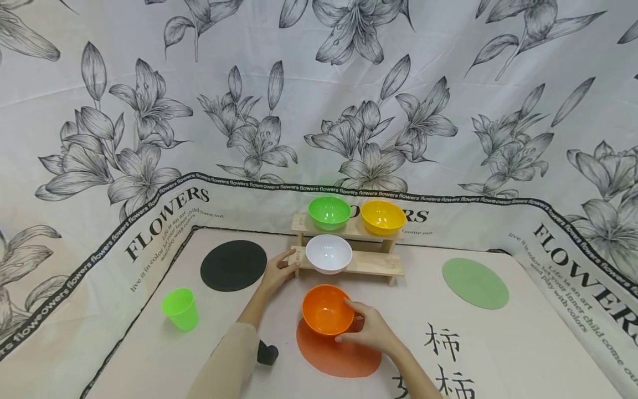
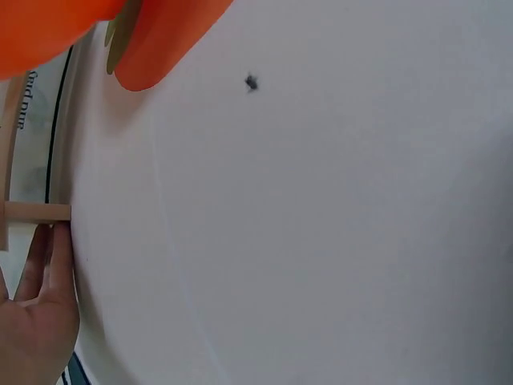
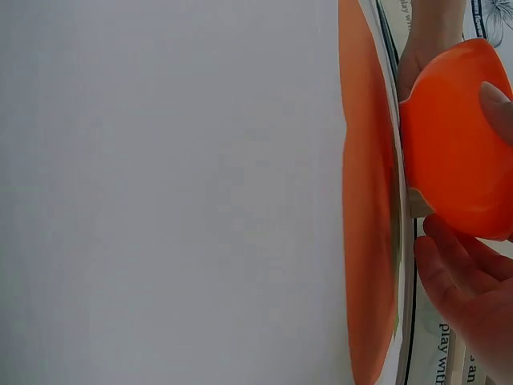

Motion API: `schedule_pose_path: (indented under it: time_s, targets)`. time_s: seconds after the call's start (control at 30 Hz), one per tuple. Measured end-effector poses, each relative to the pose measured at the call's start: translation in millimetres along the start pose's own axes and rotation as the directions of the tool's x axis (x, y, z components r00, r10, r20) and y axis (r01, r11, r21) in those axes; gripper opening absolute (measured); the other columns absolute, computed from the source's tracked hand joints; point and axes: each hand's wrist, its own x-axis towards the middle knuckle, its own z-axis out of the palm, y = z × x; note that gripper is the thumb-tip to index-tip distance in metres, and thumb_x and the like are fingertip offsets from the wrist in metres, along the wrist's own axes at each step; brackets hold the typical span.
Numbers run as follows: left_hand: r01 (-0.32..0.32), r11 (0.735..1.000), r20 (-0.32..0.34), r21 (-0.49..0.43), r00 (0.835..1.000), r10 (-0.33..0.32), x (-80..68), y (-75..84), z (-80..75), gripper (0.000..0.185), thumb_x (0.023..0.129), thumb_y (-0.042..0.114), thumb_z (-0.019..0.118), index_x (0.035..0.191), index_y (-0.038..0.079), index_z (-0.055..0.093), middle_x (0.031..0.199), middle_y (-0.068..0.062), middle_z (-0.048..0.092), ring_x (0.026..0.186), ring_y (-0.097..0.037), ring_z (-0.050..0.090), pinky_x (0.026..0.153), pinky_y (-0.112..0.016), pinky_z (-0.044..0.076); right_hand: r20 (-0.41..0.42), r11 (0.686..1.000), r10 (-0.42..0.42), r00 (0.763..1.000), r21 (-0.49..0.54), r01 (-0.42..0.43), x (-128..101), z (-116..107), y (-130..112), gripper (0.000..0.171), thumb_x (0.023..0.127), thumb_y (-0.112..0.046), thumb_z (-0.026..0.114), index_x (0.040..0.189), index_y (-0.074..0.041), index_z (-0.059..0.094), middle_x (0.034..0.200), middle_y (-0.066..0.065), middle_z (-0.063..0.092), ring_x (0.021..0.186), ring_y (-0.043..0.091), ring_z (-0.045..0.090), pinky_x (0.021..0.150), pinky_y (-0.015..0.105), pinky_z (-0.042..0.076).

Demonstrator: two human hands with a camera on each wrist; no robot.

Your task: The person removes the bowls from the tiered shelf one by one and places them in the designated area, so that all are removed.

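Observation:
My right hand [image 1: 366, 327] holds an orange bowl [image 1: 328, 313] by its right side, with thumb and fingers spread around the wall. The bowl is close over the orange round mat [image 1: 344, 360] and overlaps its far edge in the head view. In the right wrist view, the thumb lies against the bowl's [image 3: 453, 140] side and the other fingers are beneath it. My left hand [image 1: 276, 274] touches the left end of a two-step wooden stand [image 1: 371, 263]. Straight fingers meet the stand's leg [image 2: 40, 212] in the left wrist view. A white bowl [image 1: 329, 255] sits on the lower step.
On the upper step stand a green bowl [image 1: 329, 213] and a yellow bowl [image 1: 382, 217]. A black round mat [image 1: 233, 266] and a green cup [image 1: 181, 309] are at left, a pale green mat [image 1: 475, 283] at right. Flower-printed cloth [image 1: 279, 133] walls in the table.

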Motion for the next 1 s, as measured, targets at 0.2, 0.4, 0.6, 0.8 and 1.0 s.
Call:
schedule_pose_path:
  time_s: [0.2, 0.4, 0.6, 0.8, 1.0]
  targets:
    - [0.015, 1.0, -0.038, 0.001, 0.999, -0.015, 12.7, -20.9, 0.8, 0.05, 0.086, 0.01, 0.068, 0.132, 0.0, 0.053, 0.099, -0.024, 0.065, 0.083, -0.023, 0.063, 0.077, -0.04, 0.056, 0.039, 0.994, -0.048, 0.998, 0.099, 0.043, 7.5, 10.3, -4.4, 0.077, 0.07, -0.013, 0.083, 0.13, 0.017, 0.044, 0.126, 0.033, 0.051, 0.094, 0.034, 0.063, 0.078, 0.028, 0.056]
    - [0.025, 1.0, -0.054, -0.013, 0.998, -0.026, 13.0, -23.8, 3.2, 0.048, 0.085, 0.01, 0.069, 0.131, 0.005, 0.055, 0.098, -0.022, 0.066, 0.08, -0.017, 0.062, 0.074, -0.032, 0.057, 0.049, 0.979, -0.089, 0.995, 0.186, 0.079, 13.3, 18.1, -8.9, 0.077, 0.069, -0.006, 0.083, 0.13, 0.018, 0.042, 0.128, 0.037, 0.046, 0.095, 0.039, 0.062, 0.071, 0.033, 0.057]
    - [0.019, 1.0, -0.053, 0.0, 0.998, -0.019, 13.0, -23.3, 3.5, 0.048, 0.086, 0.011, 0.069, 0.131, 0.004, 0.055, 0.098, -0.022, 0.066, 0.081, -0.018, 0.062, 0.074, -0.031, 0.057, 0.077, 0.99, -0.025, 0.997, 0.139, 0.014, 15.8, 21.6, -14.7, 0.08, 0.071, -0.014, 0.083, 0.132, 0.016, 0.042, 0.129, 0.032, 0.049, 0.101, 0.037, 0.06, 0.076, 0.029, 0.056]
    - [0.016, 1.0, -0.055, -0.005, 0.998, -0.016, 13.5, -22.3, 3.1, 0.048, 0.086, 0.011, 0.069, 0.131, 0.003, 0.055, 0.099, -0.023, 0.065, 0.081, -0.019, 0.062, 0.075, -0.032, 0.057, 0.081, 0.995, 0.024, 0.996, 0.1, -0.032, 16.7, 21.6, -17.5, 0.081, 0.071, -0.018, 0.083, 0.133, 0.013, 0.043, 0.132, 0.028, 0.049, 0.104, 0.035, 0.059, 0.078, 0.027, 0.056]
    - [0.02, 1.0, -0.055, -0.004, 0.998, -0.02, 12.6, -24.0, 2.7, 0.047, 0.086, 0.011, 0.068, 0.131, 0.004, 0.055, 0.1, -0.022, 0.065, 0.081, -0.017, 0.062, 0.074, -0.031, 0.057, 0.081, 0.997, 0.04, 0.996, 0.065, -0.045, 16.2, 22.7, -15.8, 0.081, 0.071, -0.02, 0.084, 0.133, 0.012, 0.044, 0.131, 0.026, 0.051, 0.103, 0.031, 0.06, 0.078, 0.028, 0.056]
